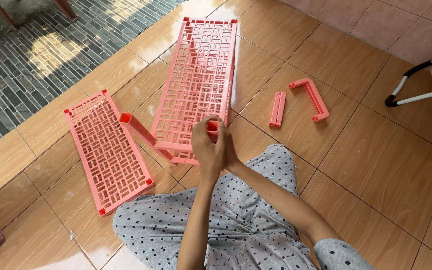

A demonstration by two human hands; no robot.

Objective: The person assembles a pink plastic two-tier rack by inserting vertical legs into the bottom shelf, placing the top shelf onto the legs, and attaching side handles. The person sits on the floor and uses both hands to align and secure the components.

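While both hands close together over a pink post, I see a plastic rack half built on the tiled floor.

My left hand (207, 146) wraps its fingers shut around the upright pink post (212, 127), and my right hand (230, 150) presses flat against it from three o'clock, palm in, likely to steady the grip; whether its fingers curl round I cannot tell. The post stands at the near corner of the large lattice shelf (198, 85), which stretches away toward twelve o'clock. A second post (138, 131) leans out at nine o'clock, already seated. A spare shelf panel (107, 150) lies flat at eight o'clock. At two o'clock rest a short straight piece (277, 109) and a U-shaped bracket (311, 98), apart, within reach.
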